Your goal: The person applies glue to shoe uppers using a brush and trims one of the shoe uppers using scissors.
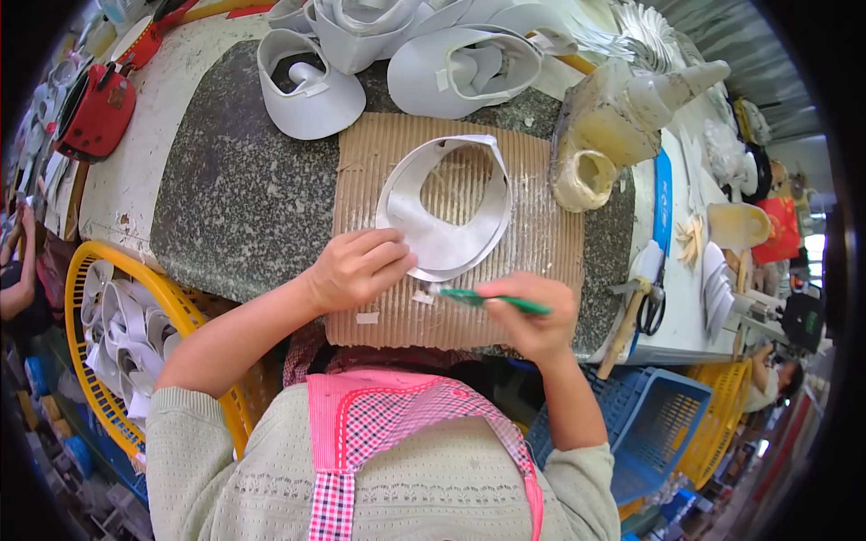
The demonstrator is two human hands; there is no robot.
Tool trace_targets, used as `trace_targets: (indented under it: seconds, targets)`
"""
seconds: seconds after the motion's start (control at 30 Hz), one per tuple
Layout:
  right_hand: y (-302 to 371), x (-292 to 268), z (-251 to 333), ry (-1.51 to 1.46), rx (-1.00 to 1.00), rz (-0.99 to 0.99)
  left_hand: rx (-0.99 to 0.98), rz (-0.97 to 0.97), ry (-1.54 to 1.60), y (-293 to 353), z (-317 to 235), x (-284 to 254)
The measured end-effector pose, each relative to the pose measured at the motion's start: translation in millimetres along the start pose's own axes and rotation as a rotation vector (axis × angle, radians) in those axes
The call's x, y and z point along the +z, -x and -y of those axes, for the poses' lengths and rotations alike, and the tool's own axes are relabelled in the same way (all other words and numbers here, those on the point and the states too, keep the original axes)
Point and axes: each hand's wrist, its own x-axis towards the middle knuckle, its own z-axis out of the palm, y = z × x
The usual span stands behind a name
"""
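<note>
A white piece that looks like a shoe upper point(444, 239) lies on a ribbed cardboard sheet point(541, 252), its round opening facing up. My left hand point(363, 266) grips its near left edge, fingers bent over the rim. In my right hand point(537, 316) is a green-handled brush point(469, 296), held between thumb and fingers. The brush tip points left, close to a small white tab point(422, 297) below the upper's near edge; whether they touch I cannot tell. Another small white scrap point(367, 318) rests on the cardboard near my left wrist.
Several white uppers point(465, 72) crowd the far side. A glue-crusted container point(609, 117) with a nozzle stands right of the cardboard. Scissors point(651, 308) hang by the right edge. A yellow basket point(83, 261) of white pieces sits left; a blue crate point(663, 415) stands right.
</note>
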Motion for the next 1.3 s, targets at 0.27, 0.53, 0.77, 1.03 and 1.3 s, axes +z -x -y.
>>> trace_targets:
  seconds: [0.27, 0.53, 0.77, 1.03, 1.3]
  targets:
    - [33.1, 12.9, -53.8, -0.889, 0.424, -0.468, -0.899, -0.666, 0.702, -60.1, 71.3, -121.1]
    - [23.0, 15.7, -52.7, -0.952, 0.382, -0.342, -1.348, -1.18, 0.448, 201.2, 271.2, -237.6]
    - [26.3, -12.9, -36.3, -0.822, 0.398, -0.563, -0.692, -0.252, -0.843, 64.5, 205.8, -165.2]
    - [-20.4, -59.7, -27.0, -0.207, 0.088, -0.821, -0.413, 0.475, -0.312, -44.6, 117.5, -140.3]
    - [-65.2, -113.2, -85.0, 0.414, 0.083, -0.682, -0.368, 0.318, 0.028, -96.3, 4.2, -60.2]
